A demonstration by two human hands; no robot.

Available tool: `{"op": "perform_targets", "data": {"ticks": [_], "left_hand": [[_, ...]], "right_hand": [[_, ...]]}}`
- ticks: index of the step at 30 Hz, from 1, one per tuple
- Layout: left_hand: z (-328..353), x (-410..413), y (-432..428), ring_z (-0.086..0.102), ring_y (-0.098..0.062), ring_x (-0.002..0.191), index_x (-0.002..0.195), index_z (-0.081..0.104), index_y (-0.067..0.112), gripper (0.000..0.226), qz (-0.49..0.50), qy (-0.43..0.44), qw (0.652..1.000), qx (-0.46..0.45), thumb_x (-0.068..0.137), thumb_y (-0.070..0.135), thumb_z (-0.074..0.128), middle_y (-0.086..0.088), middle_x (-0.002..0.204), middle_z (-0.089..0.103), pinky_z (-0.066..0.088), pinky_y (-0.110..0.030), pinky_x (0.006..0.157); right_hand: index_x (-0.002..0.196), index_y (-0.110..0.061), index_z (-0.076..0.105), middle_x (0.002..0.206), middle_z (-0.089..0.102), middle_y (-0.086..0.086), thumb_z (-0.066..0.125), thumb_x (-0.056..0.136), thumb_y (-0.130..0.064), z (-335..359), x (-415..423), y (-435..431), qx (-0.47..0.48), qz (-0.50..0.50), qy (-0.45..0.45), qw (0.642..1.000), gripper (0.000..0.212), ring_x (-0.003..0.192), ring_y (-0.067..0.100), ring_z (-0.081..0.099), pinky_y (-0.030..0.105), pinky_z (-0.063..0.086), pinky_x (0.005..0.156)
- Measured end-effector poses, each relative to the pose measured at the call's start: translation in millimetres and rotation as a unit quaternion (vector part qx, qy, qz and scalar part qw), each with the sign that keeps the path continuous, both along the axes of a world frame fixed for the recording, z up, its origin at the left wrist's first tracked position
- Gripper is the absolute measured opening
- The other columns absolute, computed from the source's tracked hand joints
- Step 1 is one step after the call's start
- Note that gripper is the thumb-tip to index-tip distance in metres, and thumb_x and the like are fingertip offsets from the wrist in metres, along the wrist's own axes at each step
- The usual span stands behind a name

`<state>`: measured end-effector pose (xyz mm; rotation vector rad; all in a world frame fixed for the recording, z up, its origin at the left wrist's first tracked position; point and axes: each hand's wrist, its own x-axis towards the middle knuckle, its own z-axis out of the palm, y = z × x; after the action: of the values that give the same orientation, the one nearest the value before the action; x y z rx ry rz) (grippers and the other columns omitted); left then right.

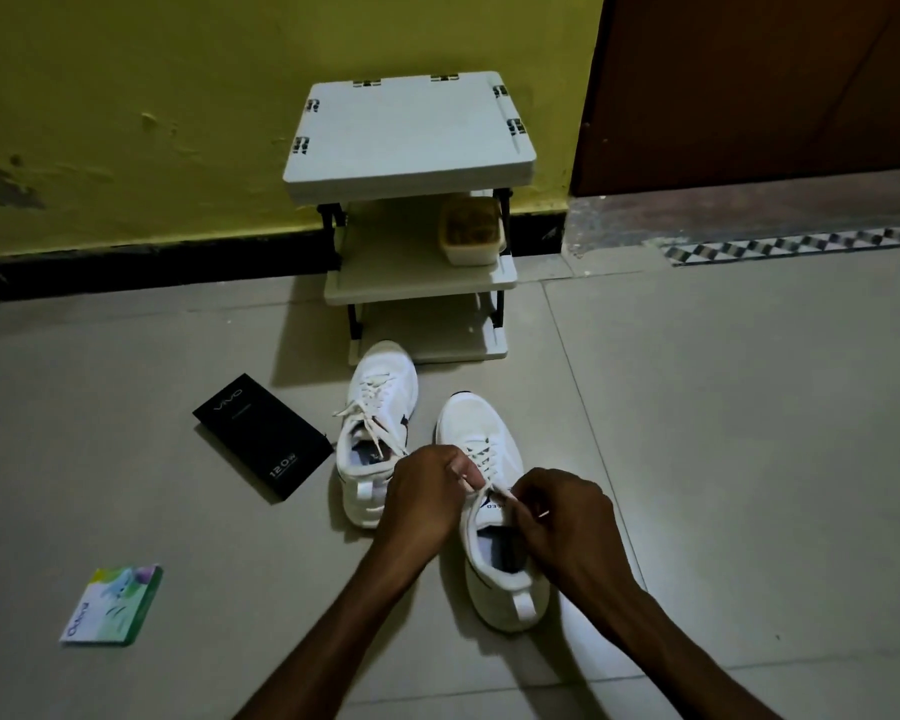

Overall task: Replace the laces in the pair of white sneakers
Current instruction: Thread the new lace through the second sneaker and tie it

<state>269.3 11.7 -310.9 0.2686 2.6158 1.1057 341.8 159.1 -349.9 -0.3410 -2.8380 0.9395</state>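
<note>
Two white sneakers stand side by side on the tiled floor, toes pointing away from me. The left sneaker [375,433] is laced, with its lace ends lying loose over the tongue. The right sneaker [489,511] is nearer to me. Its white lace [481,457] crosses the upper eyelets. My left hand [427,496] pinches one lace end at the left side of the tongue. My right hand [562,517] pinches the other lace end at the right side, with the tip sticking out past my fingers.
A black phone-charger box [263,436] lies left of the sneakers. A small green and white packet [113,605] lies nearer at the far left. A white three-tier rack [411,210] with a tub [471,231] on its middle shelf stands against the yellow wall. A brown door [759,90] is at right.
</note>
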Motion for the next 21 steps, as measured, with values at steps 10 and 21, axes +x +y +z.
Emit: {"op": "perform_targets", "data": {"ticks": [10,21], "left_hand": [[-5,12,4,0.070,-0.014,0.075,0.095,0.066,0.023,0.031,0.017,-0.021,0.996,0.089,0.084,-0.004,0.057,0.002,0.070,0.067,0.058,-0.039,0.075],[-7,23,6,0.063,0.004,0.068,0.089,0.063,0.033,0.027,0.022,0.065,0.997,0.040,0.078,0.009,0.072,0.015,0.065,0.064,0.049,-0.017,0.064]], "right_hand": [[0.086,-0.017,0.060,0.079,0.061,-0.004,0.041,0.090,-0.044,-1,-2,-1,-0.008,0.012,-0.013,1.000,0.034,0.072,0.015,0.056,0.012,0.029,0.055],[0.078,-0.026,0.063,0.068,0.065,-0.010,0.071,0.077,-0.023,-4,-6,8,-0.099,-0.045,-0.034,0.993,0.009,0.064,0.002,0.061,0.023,0.051,0.062]]}}
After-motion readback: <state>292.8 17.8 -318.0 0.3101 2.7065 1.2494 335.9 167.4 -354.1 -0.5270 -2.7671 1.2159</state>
